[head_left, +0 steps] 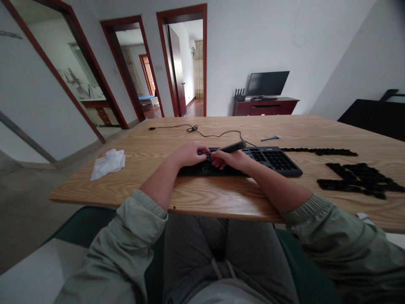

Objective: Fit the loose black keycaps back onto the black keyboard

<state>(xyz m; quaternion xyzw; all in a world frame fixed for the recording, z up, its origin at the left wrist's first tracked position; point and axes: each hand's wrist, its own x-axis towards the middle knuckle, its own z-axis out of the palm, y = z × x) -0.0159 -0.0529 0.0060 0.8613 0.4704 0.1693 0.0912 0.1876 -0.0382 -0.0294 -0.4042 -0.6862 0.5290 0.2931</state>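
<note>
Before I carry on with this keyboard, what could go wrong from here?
The right sleeve lies close to the loose black pieces and might sweep some out of place. The dark tool in the right hand could slip onto the fingers of the left hand, close beside it on the keyboard.

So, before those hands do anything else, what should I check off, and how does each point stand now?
1. Right hand has its fingers around the dark tool: ok.
2. Left hand is at the keyboard: ok.
3. Tool's working tip in plain sight: not ok, the right hand hides it.
4. Cable plug lies loose on the table: ok.
5. Pile of black pieces apart from the keyboard: ok.
6. Blue-handled brush-like item clean: cannot tell, too small.
</note>
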